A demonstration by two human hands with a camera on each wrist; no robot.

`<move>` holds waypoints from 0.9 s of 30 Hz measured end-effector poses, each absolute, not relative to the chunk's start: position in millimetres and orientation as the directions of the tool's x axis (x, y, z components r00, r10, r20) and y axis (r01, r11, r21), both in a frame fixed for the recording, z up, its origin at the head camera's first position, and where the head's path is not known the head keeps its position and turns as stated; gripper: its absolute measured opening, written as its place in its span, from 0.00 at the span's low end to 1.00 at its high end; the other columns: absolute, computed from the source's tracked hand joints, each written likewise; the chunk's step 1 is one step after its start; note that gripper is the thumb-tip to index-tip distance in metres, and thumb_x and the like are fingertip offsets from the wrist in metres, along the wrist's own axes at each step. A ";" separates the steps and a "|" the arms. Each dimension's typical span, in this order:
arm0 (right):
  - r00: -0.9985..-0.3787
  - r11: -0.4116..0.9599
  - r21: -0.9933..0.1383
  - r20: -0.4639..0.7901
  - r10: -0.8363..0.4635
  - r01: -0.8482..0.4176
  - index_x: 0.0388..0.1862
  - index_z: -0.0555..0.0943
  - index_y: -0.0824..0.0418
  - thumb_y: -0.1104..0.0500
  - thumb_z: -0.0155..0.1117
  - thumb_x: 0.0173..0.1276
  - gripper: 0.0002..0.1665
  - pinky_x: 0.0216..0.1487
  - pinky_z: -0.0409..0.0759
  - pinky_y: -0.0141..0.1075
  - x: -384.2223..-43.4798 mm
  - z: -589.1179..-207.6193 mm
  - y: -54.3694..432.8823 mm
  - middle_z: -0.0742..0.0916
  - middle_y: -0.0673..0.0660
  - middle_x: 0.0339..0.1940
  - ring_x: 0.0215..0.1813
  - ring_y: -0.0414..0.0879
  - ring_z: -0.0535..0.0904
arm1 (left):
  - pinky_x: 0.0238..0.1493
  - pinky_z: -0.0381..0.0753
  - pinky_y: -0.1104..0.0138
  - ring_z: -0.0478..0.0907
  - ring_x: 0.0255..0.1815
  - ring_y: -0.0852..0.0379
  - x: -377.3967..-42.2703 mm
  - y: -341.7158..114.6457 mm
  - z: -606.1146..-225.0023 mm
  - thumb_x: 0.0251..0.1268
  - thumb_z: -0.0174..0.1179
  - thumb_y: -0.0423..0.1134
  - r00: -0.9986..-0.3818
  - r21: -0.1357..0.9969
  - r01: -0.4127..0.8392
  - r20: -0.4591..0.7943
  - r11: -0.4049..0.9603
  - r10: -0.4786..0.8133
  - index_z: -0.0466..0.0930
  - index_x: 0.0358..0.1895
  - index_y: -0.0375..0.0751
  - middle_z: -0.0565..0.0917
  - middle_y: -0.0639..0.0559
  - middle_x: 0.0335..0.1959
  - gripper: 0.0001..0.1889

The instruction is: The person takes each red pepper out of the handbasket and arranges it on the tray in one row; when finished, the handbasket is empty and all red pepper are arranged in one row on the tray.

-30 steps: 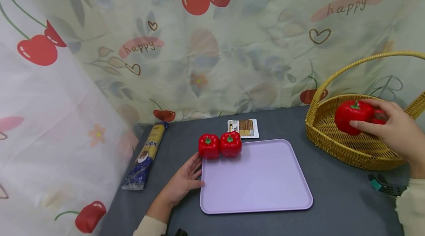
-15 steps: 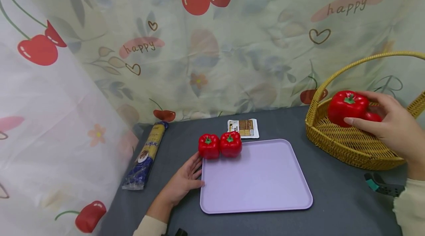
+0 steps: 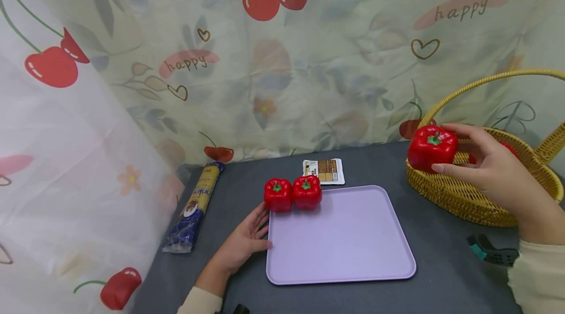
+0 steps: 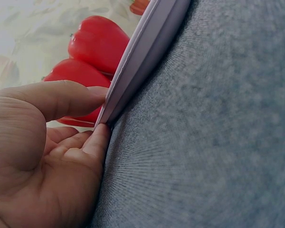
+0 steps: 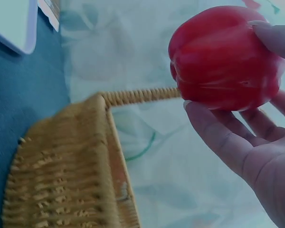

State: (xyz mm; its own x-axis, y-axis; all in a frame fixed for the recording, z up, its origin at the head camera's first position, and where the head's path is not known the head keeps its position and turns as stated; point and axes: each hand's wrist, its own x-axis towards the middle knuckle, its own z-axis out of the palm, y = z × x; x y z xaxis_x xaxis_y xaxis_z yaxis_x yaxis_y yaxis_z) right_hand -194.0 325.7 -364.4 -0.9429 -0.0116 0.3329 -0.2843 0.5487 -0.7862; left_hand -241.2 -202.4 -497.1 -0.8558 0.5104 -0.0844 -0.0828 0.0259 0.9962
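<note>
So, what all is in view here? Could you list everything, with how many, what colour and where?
Backdrop: count unclear, pale with cherry prints, behind and left
Tabletop: one, dark grey, below the backdrop
Tray: one, lilac, mid-table
Bell peppers: two, red, tray's far-left corner
Basket: one, yellow-brown, right
Held bell pepper: one, red, held near the basket's left rim
Red thing: count unclear, red, inside the basket, mostly hidden
Long packet: one, blue and yellow, left
Flat packet: one, white and brown, behind the tray
Sleeves: two, cream, on both arms
Left hand: one, pinching the tray's left edge
Right hand: one, gripping the held pepper
</note>
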 end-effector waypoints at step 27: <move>-0.925 0.329 -0.880 0.256 -0.279 -0.343 0.81 0.65 0.65 0.67 0.80 0.67 0.48 0.50 0.90 0.38 -213.9 -400.7 257.2 0.74 0.67 0.72 0.68 0.68 0.73 | 0.79 0.63 0.59 0.45 0.89 0.43 -240.9 -201.0 -496.9 0.66 0.65 0.14 -0.853 0.995 -0.099 -0.095 0.019 0.513 0.39 0.90 0.38 0.45 0.41 0.90 0.56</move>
State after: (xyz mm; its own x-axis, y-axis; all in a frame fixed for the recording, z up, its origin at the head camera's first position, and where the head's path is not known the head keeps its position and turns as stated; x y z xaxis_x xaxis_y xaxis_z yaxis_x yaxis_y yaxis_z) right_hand -213.9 257.2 -400.7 -0.9253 -0.2792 0.2565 -0.3432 0.3291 -0.8797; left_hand -240.9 -201.0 -496.9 -0.8532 0.5129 -0.0948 -0.0988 0.0195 0.9949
